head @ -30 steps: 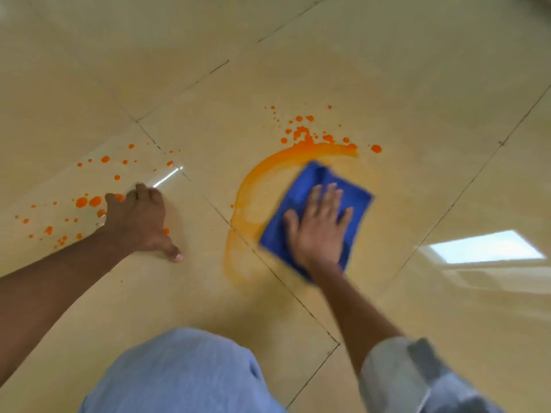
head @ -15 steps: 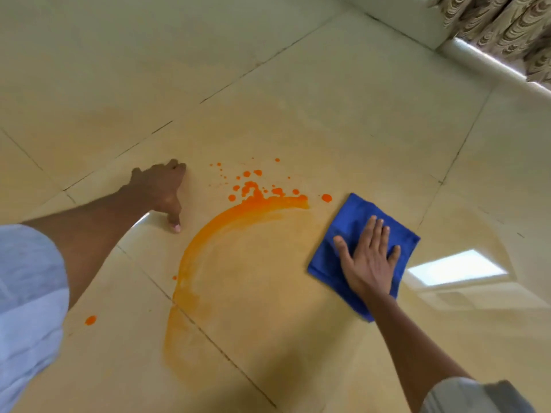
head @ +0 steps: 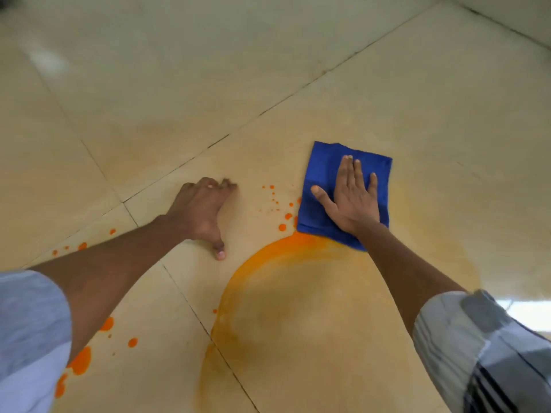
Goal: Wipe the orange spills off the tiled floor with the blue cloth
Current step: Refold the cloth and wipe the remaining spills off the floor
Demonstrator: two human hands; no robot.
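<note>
Head view, right hand (head: 351, 201) has pushed blue cloth (head: 322, 174) beyond orange arc (head: 268, 248)

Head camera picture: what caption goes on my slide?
Right hand presses folded blue cloth beside orange spill drops on beige tiled floor.

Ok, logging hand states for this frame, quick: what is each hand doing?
Left hand: open, braced on the tiled floor, holding nothing.
Right hand: open, fingers straight, pressing the blue cloth.

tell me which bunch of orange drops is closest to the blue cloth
The small drops just off the blue cloth's left edge, between both hands. The bigger blobs lie far off, under the left forearm.
</note>
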